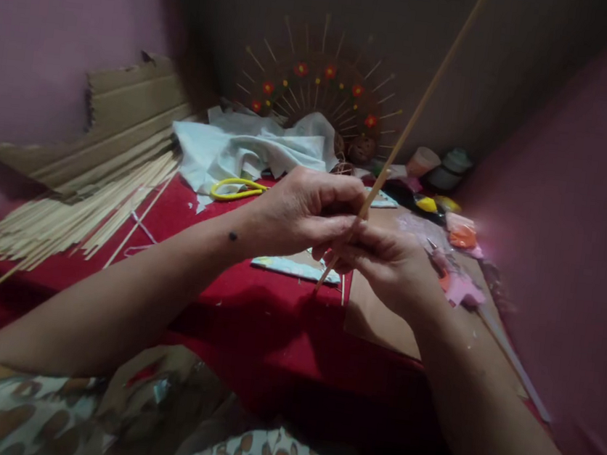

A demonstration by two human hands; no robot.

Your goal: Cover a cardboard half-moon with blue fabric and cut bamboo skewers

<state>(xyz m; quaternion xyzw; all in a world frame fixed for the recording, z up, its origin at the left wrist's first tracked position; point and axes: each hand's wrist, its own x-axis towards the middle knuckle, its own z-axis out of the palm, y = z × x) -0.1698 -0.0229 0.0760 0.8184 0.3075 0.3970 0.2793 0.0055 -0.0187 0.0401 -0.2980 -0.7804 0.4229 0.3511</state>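
Note:
A long thin bamboo stick slants from the top of the view down to the right of centre. My left hand is closed on it, thumb and fingers pinching it. Just below, my right hand grips the same stick near its lower end, the two hands touching. The stick's lower tip shows beneath my fingers, above the red cloth. Behind my hands lies a pale blue patterned strip, partly covered by them.
Many bamboo sticks lie at left beside torn cardboard. Yellow-handled scissors rest by white cloth. At right are a cardboard sheet, a pink glue gun and a cup. A flowered stick fan stands behind.

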